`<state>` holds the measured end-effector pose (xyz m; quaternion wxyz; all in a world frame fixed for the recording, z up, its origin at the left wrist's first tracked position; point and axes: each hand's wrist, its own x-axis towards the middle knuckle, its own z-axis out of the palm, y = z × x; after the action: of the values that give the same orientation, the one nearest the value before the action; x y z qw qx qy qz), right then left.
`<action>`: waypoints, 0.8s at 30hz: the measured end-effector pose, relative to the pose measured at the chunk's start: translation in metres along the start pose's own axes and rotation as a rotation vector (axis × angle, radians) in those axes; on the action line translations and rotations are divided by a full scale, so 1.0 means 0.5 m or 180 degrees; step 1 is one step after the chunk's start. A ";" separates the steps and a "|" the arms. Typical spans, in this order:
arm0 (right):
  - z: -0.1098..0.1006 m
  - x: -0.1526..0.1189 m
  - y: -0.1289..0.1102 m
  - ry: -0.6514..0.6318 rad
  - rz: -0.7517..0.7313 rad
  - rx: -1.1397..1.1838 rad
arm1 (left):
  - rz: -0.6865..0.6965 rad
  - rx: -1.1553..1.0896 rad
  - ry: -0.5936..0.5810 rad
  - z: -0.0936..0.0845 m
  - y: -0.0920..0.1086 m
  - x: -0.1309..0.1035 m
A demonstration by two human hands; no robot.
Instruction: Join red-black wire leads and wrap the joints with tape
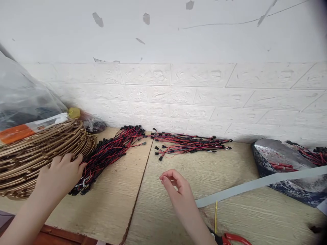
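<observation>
My left hand [62, 172] reaches to the left edge of a pile of red-and-black connector wires [108, 149], between it and a stack of tan hoops [51, 141]. Its thumb side touches the wires; the fingers are bent and their tips hidden, so I cannot tell what they grip. My right hand [178, 189] hovers over the table, thumb and forefinger brought together, with nothing visible in them. Beyond it, near the wall, lies a looser spread of similar wires [189, 143] with black plugs.
A pale grey strip [255, 185] crosses the right side, near a dark patterned bag [283, 190] with wires in it. Red-handled pliers or cutters [236, 238] and a yellow strip [216, 217] lie by my right forearm. A clear plastic bag [25, 92] stands at the left, and a wall [178, 88] behind.
</observation>
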<state>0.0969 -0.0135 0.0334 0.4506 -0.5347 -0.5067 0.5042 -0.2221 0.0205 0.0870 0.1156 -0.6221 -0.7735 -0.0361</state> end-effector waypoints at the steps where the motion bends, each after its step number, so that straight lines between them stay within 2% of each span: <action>1: -0.001 0.001 0.001 -0.0005 -0.0004 -0.0017 | 0.0185 0.0375 0.0132 -0.006 0.027 0.006; 3: -0.002 0.001 0.002 -0.0048 -0.0035 -0.0036 | 0.0556 0.0489 0.0310 -0.005 0.096 0.027; 5: -0.001 -0.003 0.002 -0.0102 -0.0044 -0.0056 | 0.1287 0.0120 0.0109 0.020 0.173 0.058; 6: -0.001 -0.007 0.003 -0.0115 -0.0037 -0.0071 | 0.1504 0.0048 0.0015 0.040 0.208 0.075; 9: -0.014 -0.023 0.013 -0.0048 -0.0029 -0.0094 | 0.1628 -0.0026 -0.0075 0.105 0.274 0.123; 12: -0.040 -0.035 0.041 0.0051 -0.0032 -0.0074 | 0.1547 -0.0081 -0.0100 0.135 0.281 0.164; 16: -0.052 -0.043 0.075 0.0022 0.0074 0.0007 | 0.1189 -0.0123 -0.0019 0.125 0.254 0.223; 21: -0.028 -0.037 0.068 -0.0105 0.0142 -0.0049 | 0.0829 -0.0327 0.0008 0.139 0.243 0.272; 24: -0.054 -0.047 0.060 -0.0097 0.0040 -0.0120 | 0.0620 -0.0588 0.0071 0.140 0.239 0.275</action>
<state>0.1270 -0.0388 0.0080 0.4295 -0.5386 -0.5195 0.5055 -0.1430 0.1921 0.0396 0.0694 -0.7018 -0.7015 -0.1027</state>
